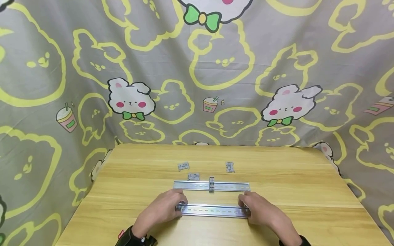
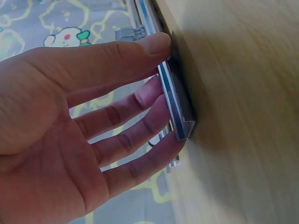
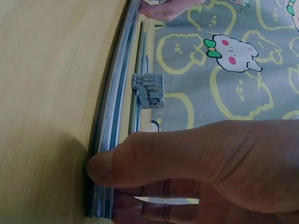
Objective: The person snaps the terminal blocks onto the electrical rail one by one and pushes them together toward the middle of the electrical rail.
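Right hand grips near end of metal rail, thumb across it, above wooden table. Left hand at rail's far end, partly cropped, exact grip hard to tell. Second rail behind, gray blocks on it. Beyond, gray curtain, yellow outlines, white bunny.

Qty, metal rails: 1 near rail + 1 far rail = 2 tot. Loose grey modules, 3 pcs: L module, mid module, R module. Grey stack x1; no. of pcs in it too small to tell. Grips x2, i.e. L grip & R grip. Tabletop x1. On cloth, head view: 3 printed cups, 2 whole bunny heads.
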Demonstrator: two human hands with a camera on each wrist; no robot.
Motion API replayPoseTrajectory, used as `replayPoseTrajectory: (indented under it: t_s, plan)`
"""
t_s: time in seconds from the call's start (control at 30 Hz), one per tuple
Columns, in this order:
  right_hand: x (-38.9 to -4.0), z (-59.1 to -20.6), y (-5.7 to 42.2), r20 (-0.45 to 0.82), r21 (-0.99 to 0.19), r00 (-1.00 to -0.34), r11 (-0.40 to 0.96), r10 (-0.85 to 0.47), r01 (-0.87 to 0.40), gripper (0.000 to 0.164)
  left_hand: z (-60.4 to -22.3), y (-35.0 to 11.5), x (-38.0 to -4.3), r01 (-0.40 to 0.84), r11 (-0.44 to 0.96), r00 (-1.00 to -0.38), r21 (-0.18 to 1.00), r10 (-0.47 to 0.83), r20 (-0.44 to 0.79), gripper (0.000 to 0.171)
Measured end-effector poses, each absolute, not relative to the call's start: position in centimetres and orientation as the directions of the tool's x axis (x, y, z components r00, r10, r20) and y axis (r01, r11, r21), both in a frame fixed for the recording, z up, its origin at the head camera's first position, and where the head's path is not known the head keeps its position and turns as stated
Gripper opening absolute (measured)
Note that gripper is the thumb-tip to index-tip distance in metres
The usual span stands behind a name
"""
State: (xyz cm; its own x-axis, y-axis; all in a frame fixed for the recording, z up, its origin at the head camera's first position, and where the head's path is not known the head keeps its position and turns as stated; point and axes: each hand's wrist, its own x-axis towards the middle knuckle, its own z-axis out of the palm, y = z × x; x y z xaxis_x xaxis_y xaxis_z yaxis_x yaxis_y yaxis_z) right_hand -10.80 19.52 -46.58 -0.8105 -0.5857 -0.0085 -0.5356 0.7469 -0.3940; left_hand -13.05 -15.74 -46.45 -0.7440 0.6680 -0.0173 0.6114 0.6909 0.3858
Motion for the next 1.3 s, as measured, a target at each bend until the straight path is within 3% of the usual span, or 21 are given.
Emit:
replayPoseTrajectory:
  t_s: [0.27, 0.4, 0.53, 0.7, 0.83, 1.07, 1.3]
  plan:
    - [-11.0, -46.6, 19.6, -0.006, -0.409, -0.806, 0.737, -0.592, -0.538, 0.045, -46.7, -15.8, -12.9, 0.608, 0.704, -0.756, 0.366, 0.655, -0.004, 0.025]
    - [-11.6, -46.1, 20.0, -0.05, -0.49, -0.799, 0.712, -0.599, -0.503, 0.037, -46.7, -15.7, -13.0, 0.608, 0.704, -0.756, 0.367, 0.655, -0.003, 0.025]
    - [-13.2, -44.9, 20.3, -0.041, -0.56, -0.838, 0.707, -0.544, -0.432, 0.033, -46.6, -15.8, -13.0, 0.607, 0.7, -0.756, 0.375, 0.655, 0.001, 0.025]
    - [-16.7, -44.7, 19.9, 0.094, -0.479, -0.878, 0.752, -0.469, -0.453, 0.041, -46.8, -15.9, -13.1, 0.603, 0.697, -0.758, 0.389, 0.652, 0.006, 0.024]
    - [-19.9, -45.4, 19.0, 0.124, -0.403, -0.874, 0.78, -0.47, -0.478, 0.05, -47.0, -15.8, -13.1, 0.603, 0.7, -0.758, 0.383, 0.652, 0.003, 0.024]
    - [-23.6, -46.5, 17.9, 0.022, -0.378, -0.875, 0.806, -0.484, -0.456, 0.059, -47.0, -15.7, -13.0, 0.615, 0.69, -0.748, 0.382, 0.663, 0.007, 0.025]
    - [-25.1, -47.3, 17.4, -0.051, -0.395, -0.852, 0.794, -0.521, -0.462, 0.052, -46.9, -15.8, -13.1, 0.602, 0.7, -0.756, 0.384, 0.654, -0.007, 0.025]
